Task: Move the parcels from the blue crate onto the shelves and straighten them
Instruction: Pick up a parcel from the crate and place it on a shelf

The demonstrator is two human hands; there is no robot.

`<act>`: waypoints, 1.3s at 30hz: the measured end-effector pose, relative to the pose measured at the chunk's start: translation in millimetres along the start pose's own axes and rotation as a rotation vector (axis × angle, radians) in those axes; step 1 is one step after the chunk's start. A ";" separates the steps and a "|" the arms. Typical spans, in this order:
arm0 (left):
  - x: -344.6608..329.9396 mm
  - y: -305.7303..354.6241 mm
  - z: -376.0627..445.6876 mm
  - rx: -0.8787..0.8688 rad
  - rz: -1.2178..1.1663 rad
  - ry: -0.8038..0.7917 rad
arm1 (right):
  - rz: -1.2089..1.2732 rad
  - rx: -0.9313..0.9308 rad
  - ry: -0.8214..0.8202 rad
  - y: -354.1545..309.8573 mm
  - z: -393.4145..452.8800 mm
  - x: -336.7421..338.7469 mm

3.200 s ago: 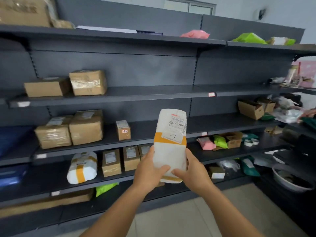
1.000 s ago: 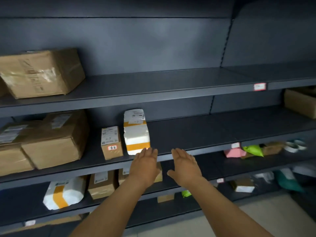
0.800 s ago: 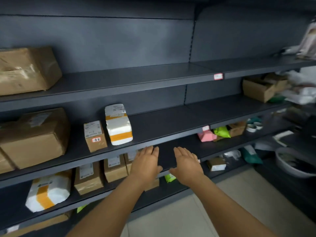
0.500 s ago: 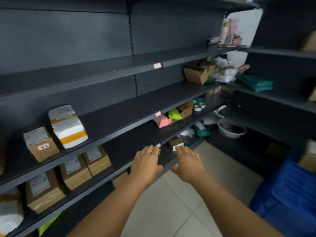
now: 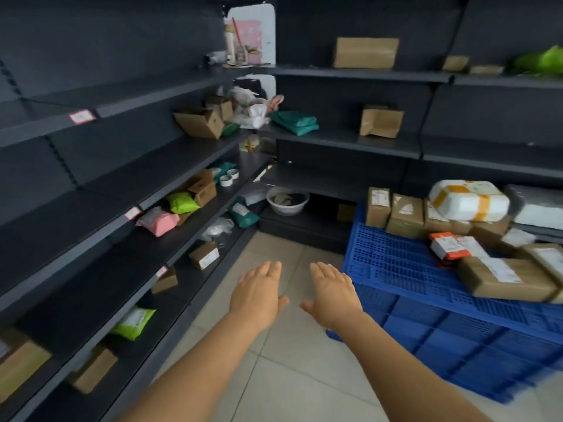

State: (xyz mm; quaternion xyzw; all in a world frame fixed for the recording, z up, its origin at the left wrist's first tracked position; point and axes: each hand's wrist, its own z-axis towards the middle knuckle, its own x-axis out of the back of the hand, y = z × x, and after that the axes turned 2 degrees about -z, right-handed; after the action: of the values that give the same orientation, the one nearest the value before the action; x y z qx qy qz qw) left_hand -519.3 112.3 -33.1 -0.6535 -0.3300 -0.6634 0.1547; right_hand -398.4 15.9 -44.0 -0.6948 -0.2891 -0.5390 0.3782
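Both your left hand [image 5: 259,292] and right hand [image 5: 332,292] are empty, fingers straight, over the floor just beside the crate [image 5: 426,300]. Parcels [image 5: 505,278] lie piled on the crate. The white parcel [image 5: 469,200] rests on boxes; pulling one from beneath could topple it.

Perforated plastic crate [image 5: 411,269], cardboard parcels [image 5: 505,280]
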 end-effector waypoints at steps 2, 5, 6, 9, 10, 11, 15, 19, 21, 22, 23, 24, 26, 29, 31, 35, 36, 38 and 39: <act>-7.3 35.1 12.3 -0.040 0.007 -0.012 | -0.004 -0.042 -0.004 37.5 -4.3 4.3; -19.3 89.9 29.3 -0.084 0.019 -0.048 | -0.005 -0.102 -0.014 96.0 -10.5 11.8; -23.9 108.2 35.7 -0.102 0.025 -0.059 | -0.001 -0.122 -0.019 116.0 -12.3 14.5; -37.8 163.1 56.3 -0.146 0.021 -0.082 | 0.016 -0.180 -0.035 176.3 -16.8 22.9; -42.2 181.2 63.2 -0.162 0.017 -0.087 | 0.022 -0.198 -0.037 196.0 -17.9 25.6; -46.5 198.4 69.8 -0.180 0.013 -0.092 | 0.026 -0.213 -0.036 214.7 -18.8 28.4; -66.1 257.8 96.1 -0.233 -0.006 -0.117 | 0.035 -0.281 -0.032 280.4 -24.9 40.8; -84.0 305.2 119.9 -0.275 -0.006 -0.139 | 0.069 -0.349 -0.015 334.4 -30.7 47.8; -91.9 326.3 130.8 -0.303 -0.002 -0.156 | 0.090 -0.387 -0.007 357.4 -33.7 48.6; -95.7 336.3 136.5 -0.320 0.000 -0.167 | 0.102 -0.408 -0.002 368.2 -34.9 48.6; -99.2 345.7 141.8 -0.334 0.002 -0.180 | 0.114 -0.429 0.000 378.1 -36.1 48.7; -102.8 354.7 147.7 -0.349 0.003 -0.193 | 0.124 -0.450 -0.002 387.6 -37.1 48.7; -110.9 371.6 160.8 -0.385 0.016 -0.215 | 0.136 -0.495 -0.004 405.0 -37.6 47.6; -126.1 396.9 184.2 -0.453 0.054 -0.243 | 0.143 -0.560 0.009 430.4 -36.2 44.4; -136.7 412.3 202.3 -0.501 0.089 -0.271 | 0.143 -0.596 0.012 447.4 -31.9 42.7; -159.7 439.1 249.7 -0.582 0.115 -0.335 | 0.157 -0.678 0.012 484.6 -12.0 41.5; -165.4 445.5 264.1 -0.594 0.117 -0.351 | 0.163 -0.700 0.007 494.5 -4.3 41.0; -176.7 457.7 294.6 -0.611 0.123 -0.376 | 0.180 -0.743 -0.007 513.7 12.8 41.0; -182.4 463.7 309.9 -0.617 0.127 -0.390 | 0.194 -0.764 -0.014 523.0 21.9 40.8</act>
State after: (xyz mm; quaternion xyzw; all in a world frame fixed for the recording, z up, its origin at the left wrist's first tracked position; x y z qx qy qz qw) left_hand 30.9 -71.0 -122.9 -0.8026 -0.0967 -0.5839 -0.0745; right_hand 46.8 -251.9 -119.3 -0.8133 -0.0033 -0.5649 0.1393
